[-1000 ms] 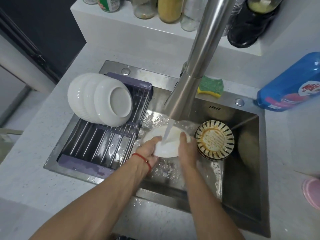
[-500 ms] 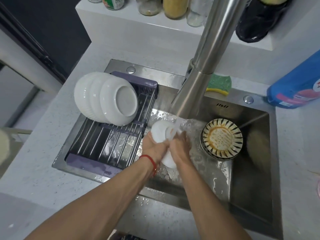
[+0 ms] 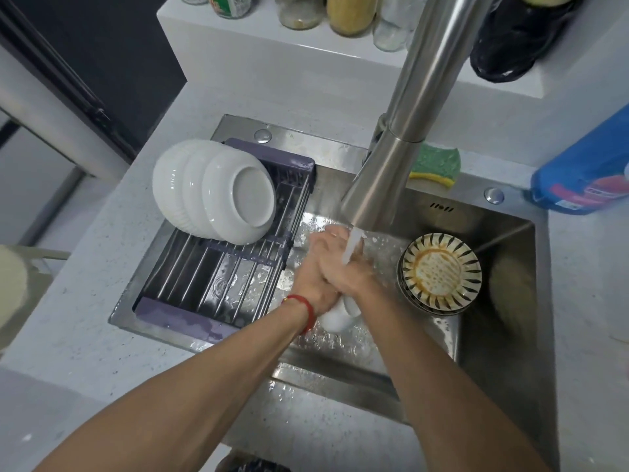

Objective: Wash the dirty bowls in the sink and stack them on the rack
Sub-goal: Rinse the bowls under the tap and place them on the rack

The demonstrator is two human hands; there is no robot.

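While the small white ceramic bowl [image 3: 338, 315] is gripped edge-up by the left hand [image 3: 311, 284] and right hand [image 3: 347, 274], it should be turned slowly under the water stream [image 3: 352, 248].

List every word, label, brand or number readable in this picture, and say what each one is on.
None can be read.
Blue bottle: red and white label with print, too blurred to read.
Green-labelled container on the shelf: label cut off and blurred.
Sink: only overflow slots, not letters.
White bowls, patterned bowl: no text.
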